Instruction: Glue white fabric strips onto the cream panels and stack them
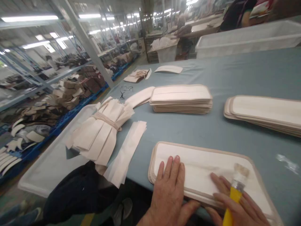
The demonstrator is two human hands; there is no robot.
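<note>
In front of me lies a low stack of rounded cream panels with tan borders (202,153). My left hand (168,191) rests flat on the left part of the top panel, fingers stretched out, thumb at the near edge. Over the right part is my right hand (237,204), slightly blurred, with a paintbrush (235,196) held between its fingers. The brush has a yellow handle, and its pale bristles point away from me. Some fingertips of this hand touch the panel or hover just above it; I cannot tell which.
Left of the panels are loose pale strips (128,150) and a tied bundle of strips (103,131). Farther back stand another panel stack (181,97) and, at right, a third (265,111). Small scissors (122,94) lie behind the bundle. A white bin (246,40) borders the table's far side.
</note>
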